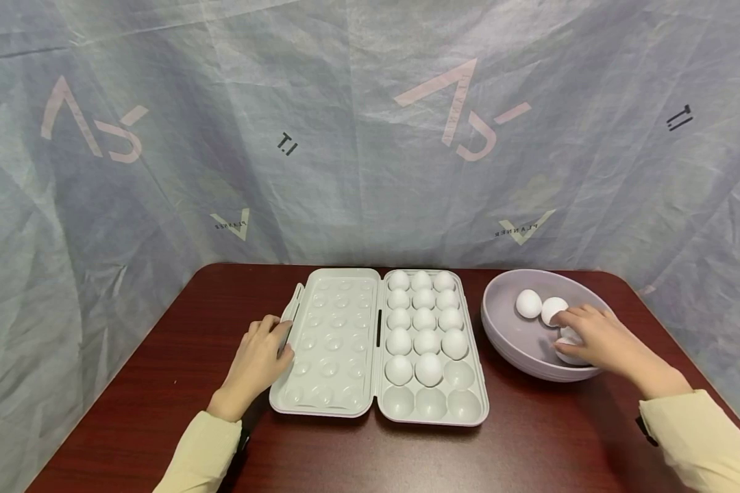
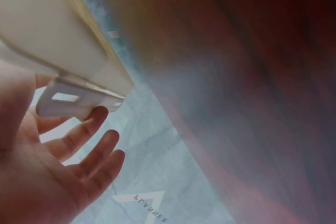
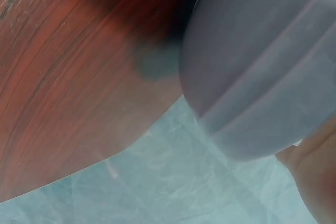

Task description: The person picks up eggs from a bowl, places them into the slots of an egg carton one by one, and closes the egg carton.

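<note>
An egg carton (image 1: pixel 482 383) lies spread wide, its tray of white eggs on the right and its dimpled lid (image 1: pixel 331 342) on the left. My left hand (image 1: pixel 259 352) grips the lid's outer edge by the slotted latch flap (image 2: pixel 79 98), the thumb on the inner side and fingers beneath. To the right, my right hand (image 1: pixel 598 339) reaches into a lilac bowl (image 1: pixel 518 349), thumb and fingers around a white egg (image 1: pixel 570 334) that they partly cover. Beside it in the bowl sit an egg (image 1: pixel 529 303) and another egg (image 1: pixel 555 310). The right wrist view shows mostly the bowl's outer wall.
Several cups (image 1: pixel 430 404) at the tray's near end hold no eggs. All stands on a dark red-brown table (image 1: pixel 222 301), with the bowl near its right side. Grey printed cloth (image 1: pixel 321 192) hangs behind and along both sides.
</note>
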A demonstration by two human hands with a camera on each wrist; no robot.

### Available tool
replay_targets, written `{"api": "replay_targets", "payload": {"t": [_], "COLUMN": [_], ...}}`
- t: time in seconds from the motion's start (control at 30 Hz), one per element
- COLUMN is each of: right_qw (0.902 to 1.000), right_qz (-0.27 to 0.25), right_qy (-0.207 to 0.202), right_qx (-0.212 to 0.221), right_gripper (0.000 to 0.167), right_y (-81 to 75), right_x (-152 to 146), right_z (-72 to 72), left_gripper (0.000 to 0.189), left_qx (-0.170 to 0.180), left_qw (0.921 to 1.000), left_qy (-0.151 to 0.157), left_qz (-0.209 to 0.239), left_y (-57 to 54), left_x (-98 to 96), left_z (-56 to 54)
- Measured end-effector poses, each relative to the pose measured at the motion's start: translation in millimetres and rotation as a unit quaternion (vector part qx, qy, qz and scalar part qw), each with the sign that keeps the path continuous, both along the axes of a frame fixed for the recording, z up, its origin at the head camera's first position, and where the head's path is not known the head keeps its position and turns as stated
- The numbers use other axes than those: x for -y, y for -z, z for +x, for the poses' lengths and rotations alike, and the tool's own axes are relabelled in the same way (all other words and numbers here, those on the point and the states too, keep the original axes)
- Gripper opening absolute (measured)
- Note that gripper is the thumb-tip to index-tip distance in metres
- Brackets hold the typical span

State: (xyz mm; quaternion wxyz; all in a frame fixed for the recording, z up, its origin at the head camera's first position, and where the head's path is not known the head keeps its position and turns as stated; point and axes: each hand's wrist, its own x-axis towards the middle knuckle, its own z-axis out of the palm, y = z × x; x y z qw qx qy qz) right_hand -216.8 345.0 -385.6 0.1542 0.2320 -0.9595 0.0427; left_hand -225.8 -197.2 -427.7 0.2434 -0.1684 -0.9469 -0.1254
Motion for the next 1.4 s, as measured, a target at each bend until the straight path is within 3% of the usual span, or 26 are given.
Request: {"api": "replay_targets", "payload": {"t": [0.13,0.67,0.87,1.17,1.4], "right_qw": [0.9990,0.9929,0.9929,0.9959,0.9979], "right_qz": [0.013,0.037,0.041,0.041,0.036], "right_qy": [0.020,0.063,0.056,0.040,0.029], "right_qx": [0.037,0.094,0.096,0.070,0.046], "right_gripper": [0.029,0.028,0.030,0.025,0.032], "right_y": [-2.9,-10.3,-10.4,-5.8,-2.3], "right_x": [-3.2,-4.1,-3.0,-1.2,2.5], "right_z": [1.2,3.2,3.7,1.3,0.8], "left_gripper": [0.034,0.035,0.035,0.035,0.035], "left_qx": [0.005,0.004,0.005,0.000,0.006], "left_qw": [1.0000,1.0000,1.0000,1.0000,1.0000], "left_qy": [-0.002,-0.001,-0.004,-0.001,0.000], "left_qz": [0.000,-0.002,-0.002,-0.002,0.001], "left_y": [-0.3,-0.1,-0.5,-0.2,0.1], "left_x": [0.3,0.5,0.7,1.3,1.2], "left_z": [0.0,0.0,0.1,-0.1,-0.2]}}
